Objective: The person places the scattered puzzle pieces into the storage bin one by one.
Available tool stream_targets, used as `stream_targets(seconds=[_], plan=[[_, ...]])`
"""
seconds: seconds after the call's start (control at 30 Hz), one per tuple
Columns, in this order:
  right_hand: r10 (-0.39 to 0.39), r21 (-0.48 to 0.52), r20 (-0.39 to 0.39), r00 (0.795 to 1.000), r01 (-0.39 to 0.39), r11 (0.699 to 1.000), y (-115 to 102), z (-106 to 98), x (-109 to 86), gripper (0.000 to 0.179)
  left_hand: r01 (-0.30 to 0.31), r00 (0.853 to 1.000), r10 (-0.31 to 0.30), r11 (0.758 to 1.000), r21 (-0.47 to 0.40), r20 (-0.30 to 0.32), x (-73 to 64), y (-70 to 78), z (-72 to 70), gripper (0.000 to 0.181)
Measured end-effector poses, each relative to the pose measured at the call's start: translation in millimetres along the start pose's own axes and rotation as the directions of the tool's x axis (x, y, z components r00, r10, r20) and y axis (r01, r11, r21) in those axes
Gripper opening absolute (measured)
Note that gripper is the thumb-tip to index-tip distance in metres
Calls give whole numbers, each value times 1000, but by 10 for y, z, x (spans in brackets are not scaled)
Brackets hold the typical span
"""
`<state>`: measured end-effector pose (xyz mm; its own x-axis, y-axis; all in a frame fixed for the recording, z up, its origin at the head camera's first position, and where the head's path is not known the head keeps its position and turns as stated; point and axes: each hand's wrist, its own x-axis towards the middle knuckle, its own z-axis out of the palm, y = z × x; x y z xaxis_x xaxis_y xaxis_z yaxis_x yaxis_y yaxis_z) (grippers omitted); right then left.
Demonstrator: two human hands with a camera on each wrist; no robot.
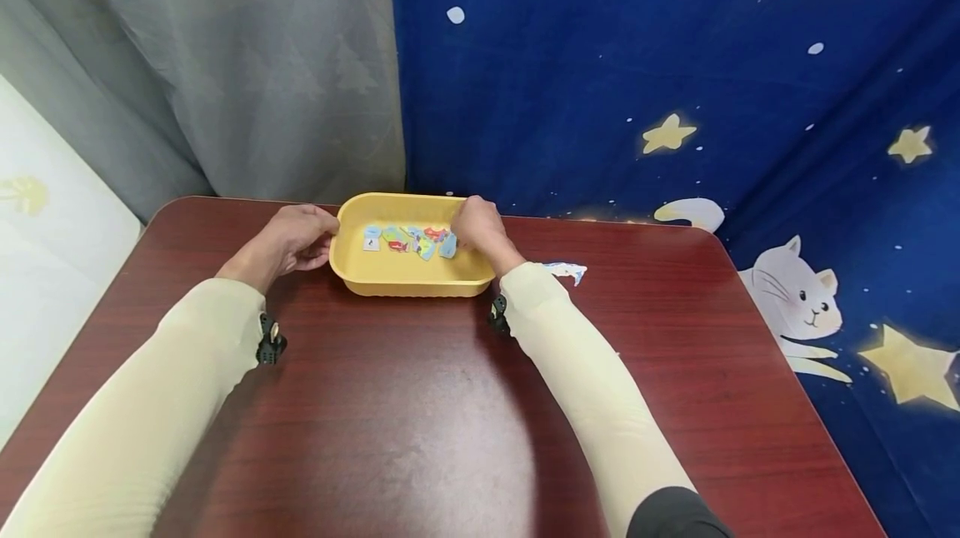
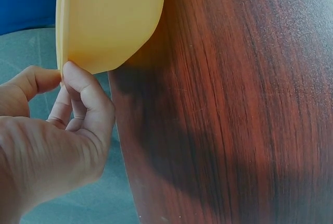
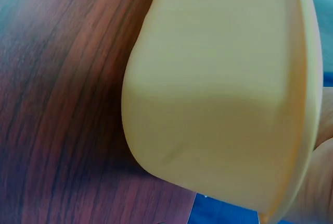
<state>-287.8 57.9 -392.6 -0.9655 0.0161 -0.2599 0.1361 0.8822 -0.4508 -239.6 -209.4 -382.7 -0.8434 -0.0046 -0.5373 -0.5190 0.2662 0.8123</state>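
A yellow plastic bin (image 1: 408,289) sits near the far edge of the table, with several colourful flat cutout pieces (image 1: 423,245) on its floor. At its left end my left hand (image 1: 300,236) pinches the rim; the left wrist view shows thumb and forefinger (image 2: 83,81) meeting on the bin's edge (image 2: 63,21). My right hand (image 1: 482,228) grips over the rim at the far right corner, its fingertips mostly hidden. In the right wrist view the bin's outer wall (image 3: 208,94) covers most of that hand (image 3: 317,182).
A white and blue paper cutout (image 1: 567,271) lies on the dark red wooden table (image 1: 390,405), right of the bin and partly behind the right sleeve. Behind the table hang a grey curtain (image 1: 300,63) and a blue curtain (image 1: 555,88) with stars.
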Motion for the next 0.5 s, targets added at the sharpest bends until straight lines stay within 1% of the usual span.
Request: stream_targets(seconds=[0.13, 0.2, 0.37, 0.5], plan=[[-27, -88, -3, 1000, 27, 996, -15, 32, 4, 30, -4, 1000, 4, 1000, 3, 4, 3, -1, -2, 29], [-41, -115, -7, 999, 40, 993, -15, 45, 1, 31, -6, 1000, 6, 1000, -5, 8, 3, 0, 1, 28], [-70, -137, -37, 997, 64, 989, -17, 73, -21, 25, -9, 1000, 10, 1000, -18, 16, 6, -1, -2, 26], [-100, -160, -89, 991, 85, 983, -25, 81, -51, 22, -10, 1000, 10, 1000, -11, 9, 2, 1, -12, 27]])
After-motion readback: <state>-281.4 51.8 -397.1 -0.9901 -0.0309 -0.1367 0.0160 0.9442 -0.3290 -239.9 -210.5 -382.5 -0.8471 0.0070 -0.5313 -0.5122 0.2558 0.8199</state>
